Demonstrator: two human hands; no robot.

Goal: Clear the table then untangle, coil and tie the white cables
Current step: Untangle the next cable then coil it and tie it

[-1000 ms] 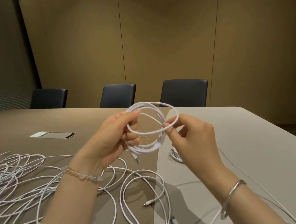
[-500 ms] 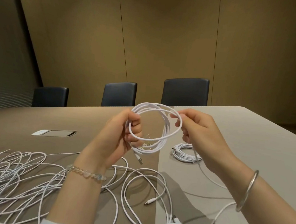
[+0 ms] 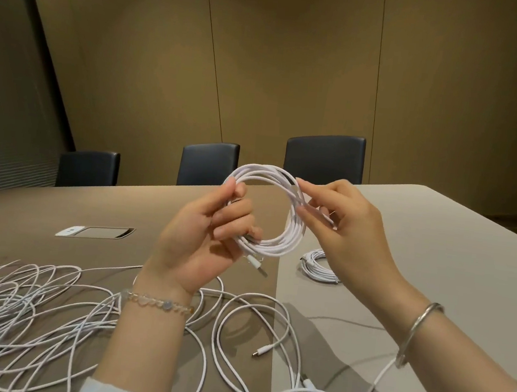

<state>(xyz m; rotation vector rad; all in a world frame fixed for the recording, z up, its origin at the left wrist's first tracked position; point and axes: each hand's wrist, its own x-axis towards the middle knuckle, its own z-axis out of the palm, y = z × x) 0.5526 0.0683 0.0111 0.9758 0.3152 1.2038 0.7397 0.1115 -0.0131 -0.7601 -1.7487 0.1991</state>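
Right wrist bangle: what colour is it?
Silver metal bangle, clearest in the head view.

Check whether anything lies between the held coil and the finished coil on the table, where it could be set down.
Nothing visible does. Both hands, left hand and right hand, hold the coil in the air above the table; the finished coil lies just below it on bare tabletop.

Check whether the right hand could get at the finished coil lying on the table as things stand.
Probably not right away: the right hand pinches the coil held up with the left hand. The finished coil lies unobstructed just below it.
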